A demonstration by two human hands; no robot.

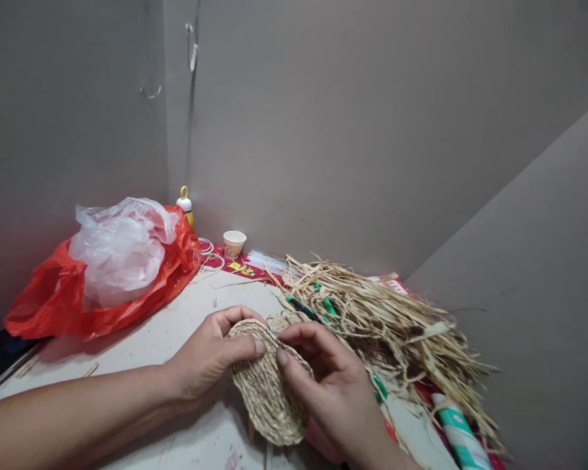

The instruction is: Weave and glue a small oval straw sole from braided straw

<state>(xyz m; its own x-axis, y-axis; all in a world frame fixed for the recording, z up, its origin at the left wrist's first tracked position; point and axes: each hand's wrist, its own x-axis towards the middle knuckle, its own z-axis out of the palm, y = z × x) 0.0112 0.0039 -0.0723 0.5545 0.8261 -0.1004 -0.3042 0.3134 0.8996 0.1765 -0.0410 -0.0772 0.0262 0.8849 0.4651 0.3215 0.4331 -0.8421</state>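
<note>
A woven straw sole [269, 391], an oval of coiled braid, is held up over the table between both hands. My left hand [218, 349] grips its upper left edge, thumb on the near face and fingers behind. At the upper right edge, my right hand [330, 385] pinches the rim between thumb and forefinger. Whether a thin strand or tool sits in that pinch is too small to make out. Behind the sole another piece of braided straw [289, 320] partly shows.
A big heap of dry straw [396, 320] lies at right, with green-handled scissors [328, 305] partly under it. A green and white tube [460, 431] is at lower right. Red and clear plastic bags [122, 261], a paper cup [234, 244] and a yellow-topped bottle [184, 203] stand farther back.
</note>
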